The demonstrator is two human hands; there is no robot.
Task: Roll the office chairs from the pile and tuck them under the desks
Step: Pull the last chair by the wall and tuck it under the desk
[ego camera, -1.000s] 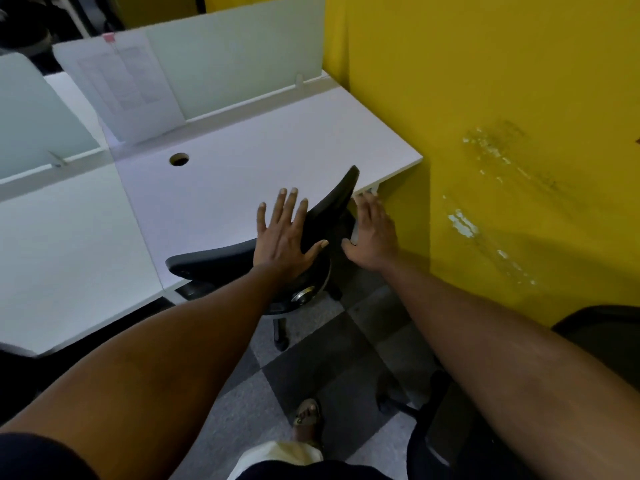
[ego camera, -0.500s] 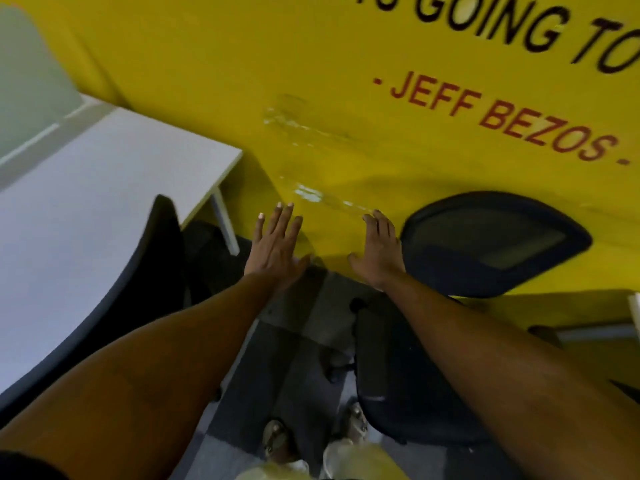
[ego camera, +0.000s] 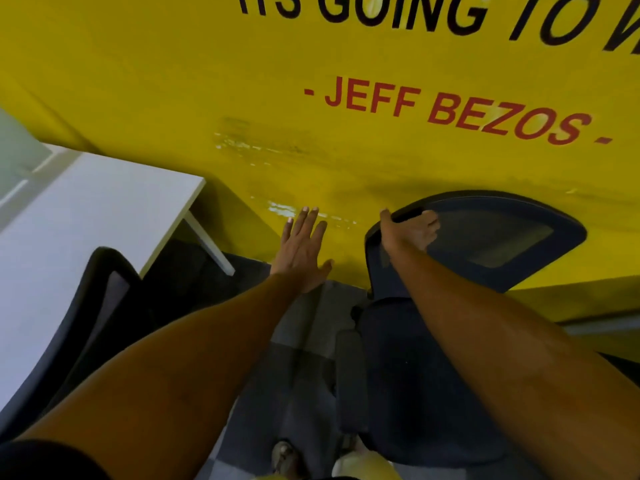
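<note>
Though near the blue chair [ego camera: 491,258], left hand [ego camera: 301,252] flat-fingered and empty; right hand [ego camera: 407,233] curled over its backrest's top edge.

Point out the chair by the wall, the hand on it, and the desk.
mesh-back chair [ego camera: 502,244]: head view, backrest mesh.
right hand [ego camera: 406,233]: head view, back of the hand at the backrest rim.
white desk [ego camera: 104,209]: head view, bare top.

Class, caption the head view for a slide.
Right hand grips a mesh chair's backrest by the yellow wall; left hand open.
</note>
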